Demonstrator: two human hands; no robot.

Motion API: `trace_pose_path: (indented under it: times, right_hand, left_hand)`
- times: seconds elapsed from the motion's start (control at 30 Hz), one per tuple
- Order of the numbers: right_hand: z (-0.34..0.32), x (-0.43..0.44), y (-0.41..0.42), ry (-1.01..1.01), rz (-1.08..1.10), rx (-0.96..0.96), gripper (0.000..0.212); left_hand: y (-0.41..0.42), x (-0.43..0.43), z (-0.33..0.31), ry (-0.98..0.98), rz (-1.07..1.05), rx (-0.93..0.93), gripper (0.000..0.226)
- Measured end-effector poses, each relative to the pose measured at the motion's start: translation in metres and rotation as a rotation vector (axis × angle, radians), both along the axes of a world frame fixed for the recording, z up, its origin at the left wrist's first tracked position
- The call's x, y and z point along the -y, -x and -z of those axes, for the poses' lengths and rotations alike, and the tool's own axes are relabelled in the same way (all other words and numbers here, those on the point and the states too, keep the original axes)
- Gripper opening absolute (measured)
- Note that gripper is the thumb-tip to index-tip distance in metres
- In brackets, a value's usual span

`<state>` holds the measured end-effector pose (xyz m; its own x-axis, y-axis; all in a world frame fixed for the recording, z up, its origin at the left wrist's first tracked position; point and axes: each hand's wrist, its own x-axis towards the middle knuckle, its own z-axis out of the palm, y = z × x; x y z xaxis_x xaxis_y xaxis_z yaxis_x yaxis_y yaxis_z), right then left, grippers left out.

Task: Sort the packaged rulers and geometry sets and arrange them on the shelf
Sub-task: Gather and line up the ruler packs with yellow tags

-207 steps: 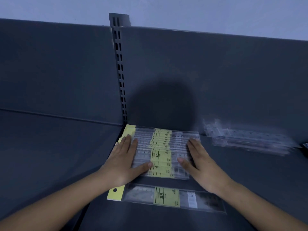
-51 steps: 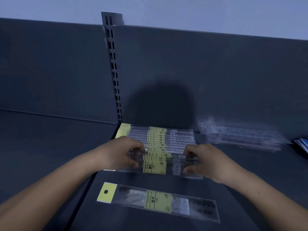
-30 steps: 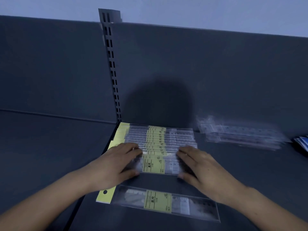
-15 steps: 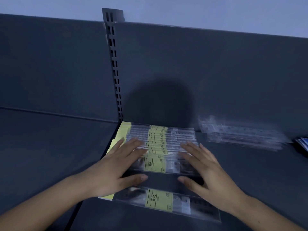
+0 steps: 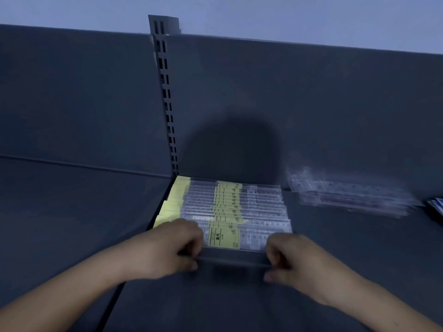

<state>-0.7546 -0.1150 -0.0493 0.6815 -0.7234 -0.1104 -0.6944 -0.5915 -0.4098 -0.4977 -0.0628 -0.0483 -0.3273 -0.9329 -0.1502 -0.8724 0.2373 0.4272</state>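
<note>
Ruler pack (image 5: 224, 237) spans between left hand (image 5: 167, 250) and right hand (image 5: 291, 258) grips.

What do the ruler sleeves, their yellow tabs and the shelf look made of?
Ruler sleeves: clear glossy plastic film, markings show through. Yellow tabs: matte, probably paper or card. Shelf: dark, dull, smooth, likely painted metal like the slotted upright.

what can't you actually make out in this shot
Head view, the only one:
- Front packaged ruler: both ends covered by the left hand and right hand, so each grip is unclear.
- Label print on the ruler row: too small to read.
- Clear packets to the right: blurred, type uncertain.
- Blue item: cut off by the right edge.
- Shelf front: below the frame.
</note>
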Motion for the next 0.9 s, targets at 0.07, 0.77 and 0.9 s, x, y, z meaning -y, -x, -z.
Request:
trace_pose_path:
  times: [0.07, 0.77, 0.9]
  right_hand:
    - [0.003, 0.007, 0.001, 0.101, 0.068, 0.082, 0.035]
    - [0.035, 0.007, 0.011, 0.057, 0.060, -0.036, 0.090]
    - [0.038, -0.009, 0.002, -0.018, 0.183, 0.061, 0.075]
  left_hand:
    - [-0.004, 0.007, 0.004, 0.117, -0.107, -0.086, 0.018]
    - [-0.028, 0.009, 0.012, -0.023, -0.518, -0.219, 0.076]
    - [-0.014, 0.008, 0.027, -0.004, -0.541, -0.348, 0.078]
